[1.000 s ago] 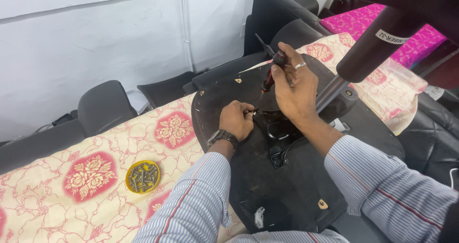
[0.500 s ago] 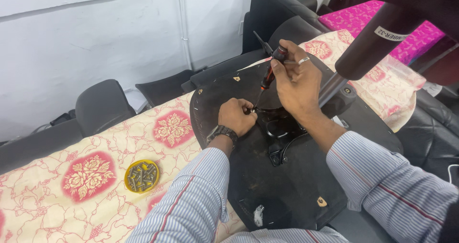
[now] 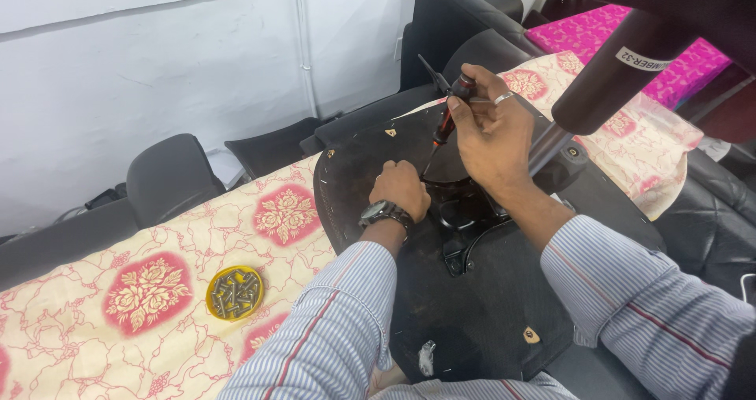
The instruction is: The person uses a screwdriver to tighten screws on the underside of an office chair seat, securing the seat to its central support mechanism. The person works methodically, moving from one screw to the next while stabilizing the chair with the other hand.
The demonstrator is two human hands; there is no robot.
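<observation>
- Lowest in the frame, two blue-and-white striped sleeves reach up from the bottom edge over a dark, rounded upturned chair seat base [image 3: 488, 321], which lies across the worktop [image 3: 118, 345] with its cream-and-red floral cloth.
- Left of the sleeves, in the lower left of the frame, a small round yellow dish of dark screws [image 3: 235, 293] sits on the cloth, well apart from both hands.
- At mid-frame the left hand [image 3: 402, 189], with a dark wristwatch on its wrist, is curled into a loose fist, its fingers down at the black metal bracket [image 3: 465, 211] on the seat base; whether it pinches a screw I cannot tell.
- Just above, the right hand [image 3: 492, 136], wearing a ring, is clenched round the dark-handled screwdriver with red shaft collar [image 3: 446, 120], tip slanting down towards the left hand.
- Judging by this, a screw at the bracket is being driven; the next move seems to call for keeping the tip seated and the shaft steady.
- A black padded cylinder [image 3: 622, 69] juts in at the upper right.
- Farthest, black chair parts [image 3: 169, 175] stand against the white wall [image 3: 157, 69].
</observation>
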